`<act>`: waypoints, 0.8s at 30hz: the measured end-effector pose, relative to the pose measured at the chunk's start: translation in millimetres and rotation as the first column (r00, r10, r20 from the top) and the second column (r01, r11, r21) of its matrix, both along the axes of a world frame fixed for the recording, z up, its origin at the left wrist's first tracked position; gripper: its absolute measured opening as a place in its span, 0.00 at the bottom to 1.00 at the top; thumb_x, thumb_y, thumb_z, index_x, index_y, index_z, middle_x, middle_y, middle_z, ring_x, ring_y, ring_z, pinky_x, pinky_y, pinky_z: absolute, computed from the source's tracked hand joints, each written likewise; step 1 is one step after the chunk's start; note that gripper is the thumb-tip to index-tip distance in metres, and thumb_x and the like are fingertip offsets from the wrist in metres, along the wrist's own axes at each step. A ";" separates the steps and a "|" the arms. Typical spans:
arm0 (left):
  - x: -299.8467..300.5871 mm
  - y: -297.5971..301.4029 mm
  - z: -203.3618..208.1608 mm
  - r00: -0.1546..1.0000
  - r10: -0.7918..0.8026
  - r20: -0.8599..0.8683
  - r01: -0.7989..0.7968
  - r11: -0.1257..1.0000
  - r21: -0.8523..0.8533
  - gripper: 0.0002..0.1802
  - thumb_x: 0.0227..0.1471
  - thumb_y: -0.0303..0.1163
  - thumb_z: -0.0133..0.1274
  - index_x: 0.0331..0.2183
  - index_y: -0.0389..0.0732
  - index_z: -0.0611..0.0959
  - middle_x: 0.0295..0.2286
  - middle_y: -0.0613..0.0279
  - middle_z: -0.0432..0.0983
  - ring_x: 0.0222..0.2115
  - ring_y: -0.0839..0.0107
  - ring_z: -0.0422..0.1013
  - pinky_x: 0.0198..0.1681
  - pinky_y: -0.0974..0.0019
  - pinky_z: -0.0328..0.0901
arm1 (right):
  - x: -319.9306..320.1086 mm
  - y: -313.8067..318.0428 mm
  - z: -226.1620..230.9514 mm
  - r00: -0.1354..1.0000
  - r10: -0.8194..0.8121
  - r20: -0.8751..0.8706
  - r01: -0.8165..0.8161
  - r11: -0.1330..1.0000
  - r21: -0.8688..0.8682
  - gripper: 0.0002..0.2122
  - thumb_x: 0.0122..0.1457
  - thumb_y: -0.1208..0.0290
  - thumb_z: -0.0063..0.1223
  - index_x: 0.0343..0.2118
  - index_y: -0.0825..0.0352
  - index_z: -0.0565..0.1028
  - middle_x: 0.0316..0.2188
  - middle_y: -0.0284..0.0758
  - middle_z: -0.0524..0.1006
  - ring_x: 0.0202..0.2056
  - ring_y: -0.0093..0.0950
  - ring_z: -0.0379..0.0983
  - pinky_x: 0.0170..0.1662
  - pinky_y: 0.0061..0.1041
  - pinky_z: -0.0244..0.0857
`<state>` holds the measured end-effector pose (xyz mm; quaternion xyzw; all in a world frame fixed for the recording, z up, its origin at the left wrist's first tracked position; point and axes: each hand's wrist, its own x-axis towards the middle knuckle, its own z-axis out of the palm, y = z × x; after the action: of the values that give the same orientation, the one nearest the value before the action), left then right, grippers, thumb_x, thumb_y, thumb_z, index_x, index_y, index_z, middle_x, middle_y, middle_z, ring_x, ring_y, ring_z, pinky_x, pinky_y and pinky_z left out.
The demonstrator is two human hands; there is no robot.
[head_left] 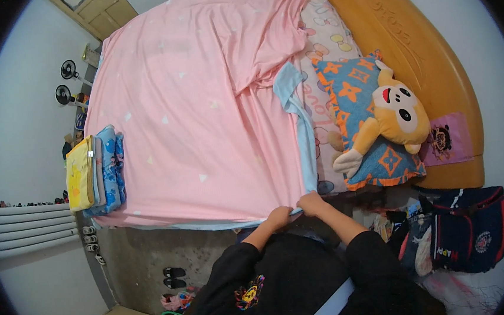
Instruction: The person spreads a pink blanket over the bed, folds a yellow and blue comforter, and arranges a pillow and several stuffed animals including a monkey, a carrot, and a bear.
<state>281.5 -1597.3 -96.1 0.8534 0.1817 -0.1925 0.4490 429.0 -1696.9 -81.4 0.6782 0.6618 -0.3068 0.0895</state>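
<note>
A pink blanket [183,109] with small pale shapes and a light blue underside covers most of the bed. At its near right corner, my left hand [278,217] is closed on the edge. Just right of it, my right hand [311,204] also pinches the blanket, close to the corner. Between them the edge is drawn taut, and creases fan out from my hands. Along the right side a strip of the blue underside shows, folded over in a flap farther up. Fingertips and the exact grip are partly hidden by the cloth.
Right of the blanket, a monkey plush [401,110] lies on a blue-orange pillow [350,87] by the wooden headboard [433,48]. Folded blankets [94,170] stack at the bed's left edge. A dark bag [471,229] stands lower right; black slippers [174,277] lie on the floor.
</note>
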 end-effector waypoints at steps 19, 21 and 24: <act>3.1 5.3 -45.3 0.922 -0.336 -0.193 0.317 0.940 -0.124 0.23 0.44 0.30 0.47 0.46 0.42 0.74 0.41 0.48 0.73 0.43 0.50 0.69 0.46 0.55 0.63 | 14.2 -46.4 -32.7 0.956 -0.146 0.255 0.222 0.928 -0.299 0.10 0.51 0.72 0.43 0.28 0.55 0.79 0.30 0.34 0.79 0.36 0.35 0.75 0.51 0.52 0.50; -10.7 13.1 -52.9 0.925 -0.340 -0.168 0.307 0.932 -0.192 0.24 0.46 0.33 0.45 0.48 0.43 0.73 0.40 0.47 0.74 0.42 0.49 0.69 0.46 0.55 0.62 | 7.9 -35.4 -30.0 0.944 -0.216 0.250 0.293 0.896 -0.333 0.11 0.53 0.73 0.42 0.28 0.58 0.80 0.31 0.36 0.79 0.36 0.35 0.74 0.52 0.51 0.48; -25.2 27.9 -68.9 0.930 -0.322 -0.176 0.286 0.936 -0.205 0.23 0.47 0.36 0.46 0.47 0.42 0.73 0.39 0.45 0.74 0.41 0.48 0.69 0.45 0.54 0.63 | 7.6 -10.1 -25.2 0.946 -0.244 0.216 0.297 0.918 -0.263 0.11 0.53 0.72 0.42 0.28 0.57 0.80 0.32 0.35 0.79 0.37 0.34 0.74 0.52 0.50 0.48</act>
<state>256.2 -1569.5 -165.0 0.8036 0.0749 -0.3627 0.4658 436.5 -1707.0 -106.6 0.7673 0.4981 -0.3485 0.2041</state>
